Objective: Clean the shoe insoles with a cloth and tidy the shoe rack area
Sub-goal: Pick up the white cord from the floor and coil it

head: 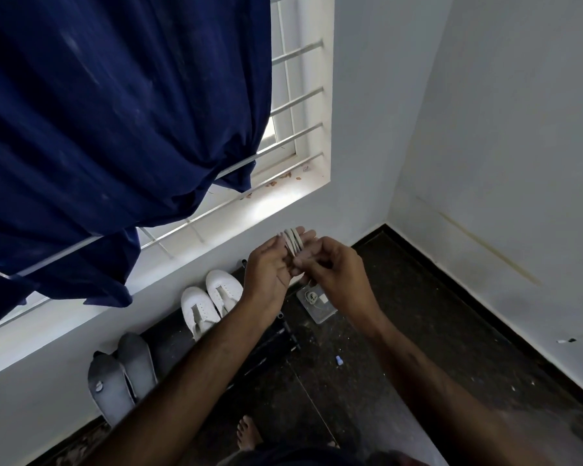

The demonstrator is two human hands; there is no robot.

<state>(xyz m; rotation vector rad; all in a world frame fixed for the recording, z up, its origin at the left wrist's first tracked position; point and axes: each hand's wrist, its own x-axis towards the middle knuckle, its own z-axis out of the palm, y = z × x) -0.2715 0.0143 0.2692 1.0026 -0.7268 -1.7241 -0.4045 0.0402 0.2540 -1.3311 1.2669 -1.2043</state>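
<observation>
A white shoelace [293, 242] is wound in several loops around the straight fingers of my left hand [270, 267], which is raised above the shoe rack. My right hand [330, 264] is beside it with curled fingers, pinching the lace's loose end near the left palm. Below, a pair of white shoes [211, 302] stands on the dark shoe rack [270, 341] against the wall. A pair of grey insoles [122, 371] lies further left on the rack, soles flat.
A clear plastic box [317, 306] with small items sits on the dark floor right of the rack. A small blue-white cap [339, 360] lies on the floor. A dark blue curtain [115, 129] hangs over the barred window. My bare foot [248, 432] is below.
</observation>
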